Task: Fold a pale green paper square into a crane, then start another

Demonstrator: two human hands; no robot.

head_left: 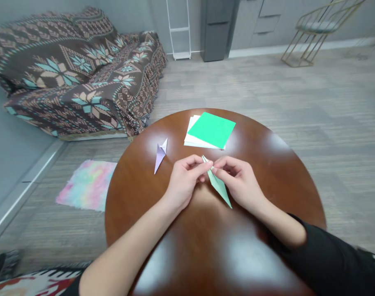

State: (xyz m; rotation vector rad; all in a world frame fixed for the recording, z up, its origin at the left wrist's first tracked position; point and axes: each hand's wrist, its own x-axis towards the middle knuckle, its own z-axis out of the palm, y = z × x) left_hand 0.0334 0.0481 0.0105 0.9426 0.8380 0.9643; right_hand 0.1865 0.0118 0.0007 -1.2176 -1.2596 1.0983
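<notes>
Between my hands is a piece of folded pale green paper (218, 187), long and pointed, its lower tip slanting down to the right. My left hand (189, 176) pinches its upper part between thumb and fingers. From the other side my right hand (237, 174) grips the same paper near the middle, thumb and fingertips almost touching the left thumb. The fingertips hide some of the folds. To the left lies a folded lilac paper figure (160, 156) with a pale pointed end. Beyond my hands, a bright green square sheet (212, 130) tops a stack of white paper (190, 139).
A round, glossy brown table (200, 246) bears the papers. At the far left stands a sofa (91, 82) under a patterned cover. A pastel fluffy rug (87, 185) lies on the grey floor. A gold-framed chair (317, 28) is at the back right.
</notes>
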